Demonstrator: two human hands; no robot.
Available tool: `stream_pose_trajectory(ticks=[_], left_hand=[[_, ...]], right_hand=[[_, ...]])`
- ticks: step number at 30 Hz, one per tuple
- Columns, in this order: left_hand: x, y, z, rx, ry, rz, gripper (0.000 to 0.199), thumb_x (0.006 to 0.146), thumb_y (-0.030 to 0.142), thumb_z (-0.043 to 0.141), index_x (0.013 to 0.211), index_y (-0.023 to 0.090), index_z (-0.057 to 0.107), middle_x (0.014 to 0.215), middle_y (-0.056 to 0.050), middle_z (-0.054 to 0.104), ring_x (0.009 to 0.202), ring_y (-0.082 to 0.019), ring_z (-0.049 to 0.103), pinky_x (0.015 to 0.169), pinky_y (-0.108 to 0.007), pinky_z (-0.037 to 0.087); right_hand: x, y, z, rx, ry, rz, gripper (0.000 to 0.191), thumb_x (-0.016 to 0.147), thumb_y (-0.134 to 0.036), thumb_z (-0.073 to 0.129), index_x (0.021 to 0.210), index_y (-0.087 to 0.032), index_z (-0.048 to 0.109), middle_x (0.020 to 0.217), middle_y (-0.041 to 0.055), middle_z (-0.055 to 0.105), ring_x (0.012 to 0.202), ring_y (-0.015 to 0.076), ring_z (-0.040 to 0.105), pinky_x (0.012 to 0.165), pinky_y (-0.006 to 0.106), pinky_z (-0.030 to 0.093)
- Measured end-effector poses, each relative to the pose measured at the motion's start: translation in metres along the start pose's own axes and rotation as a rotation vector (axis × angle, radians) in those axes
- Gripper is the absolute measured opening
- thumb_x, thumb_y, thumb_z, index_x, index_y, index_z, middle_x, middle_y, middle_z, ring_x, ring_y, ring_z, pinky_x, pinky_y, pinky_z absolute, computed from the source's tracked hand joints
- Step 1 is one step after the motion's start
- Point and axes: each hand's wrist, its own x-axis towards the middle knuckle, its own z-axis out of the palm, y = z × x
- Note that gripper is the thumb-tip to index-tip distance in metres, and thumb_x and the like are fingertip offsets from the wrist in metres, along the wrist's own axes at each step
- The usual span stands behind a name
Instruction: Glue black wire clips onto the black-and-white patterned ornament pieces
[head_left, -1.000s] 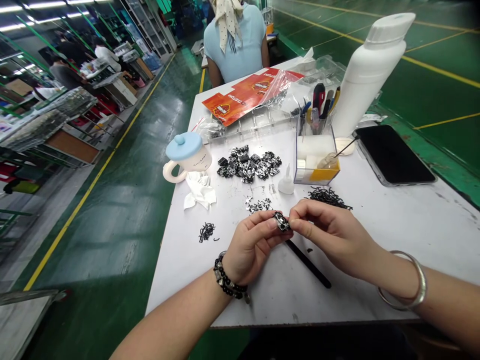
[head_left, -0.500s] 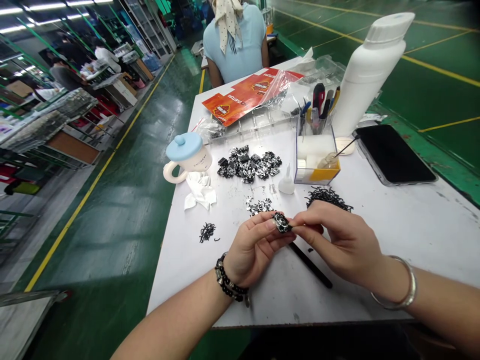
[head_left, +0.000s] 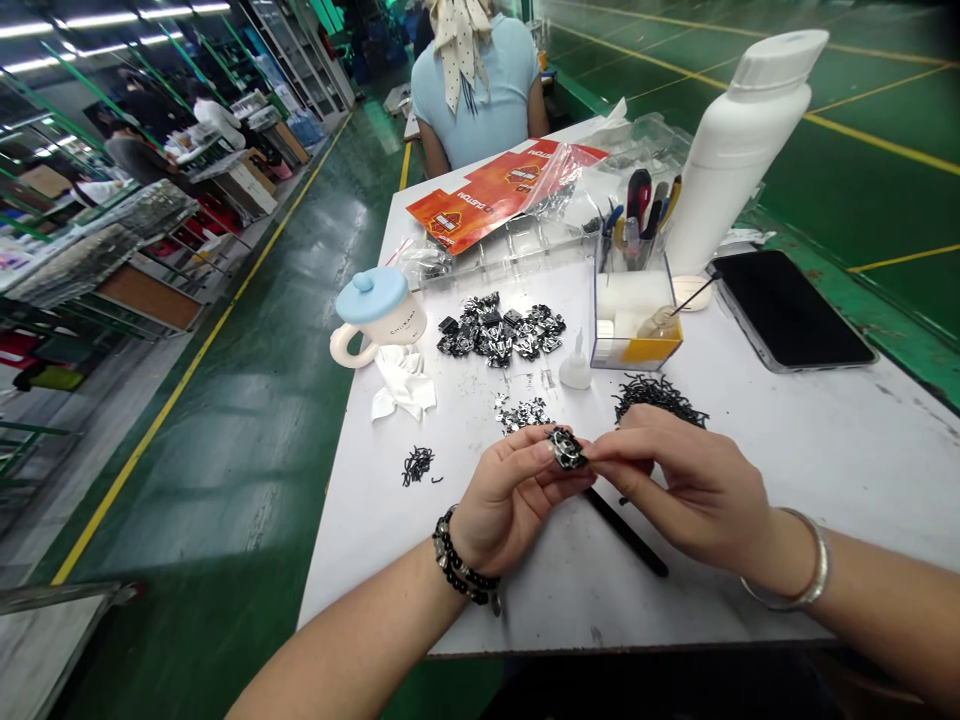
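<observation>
Since the earlier view, R hand (head_left: pixel 679 490) has rolled lower and closer to L hand (head_left: pixel 510 500). On white worktop (head_left: pixel 817 500), nr front edge, both hands hang above the surface, with small black-and-silver part (head_left: pixel 568 448) pinched up between L fingertips (head_left: pixel 541 452) and R fingers, both closed snug on it. Prob. light, stiff, fiddly, slips easily; best held by its edges. Black stick (head_left: pixel 626 532) lies just below R hand; heap of black wiry bits (head_left: pixel 658 398) just beyond it.
</observation>
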Motion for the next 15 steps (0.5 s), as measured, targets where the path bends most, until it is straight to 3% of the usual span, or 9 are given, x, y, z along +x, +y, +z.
stream_pose_trajectory(ticks=[15], left_hand=[[0.0008,-0.0016,-0.0031,0.044,0.021,-0.041,0.025,0.068,0.021,0.077,0.088,0.009,0.067,0.079,-0.005,0.072,0.074,-0.014,0.068,0.075,-0.025,0.057]], right_hand=[[0.0033,0.0048,-0.0036,-0.077,-0.083,-0.132,0.015,0.084,-0.004,0.050,0.094,-0.015,0.054,0.065,-0.0021,0.043,0.062,0.0107,0.041,0.059,0.024,0.036]])
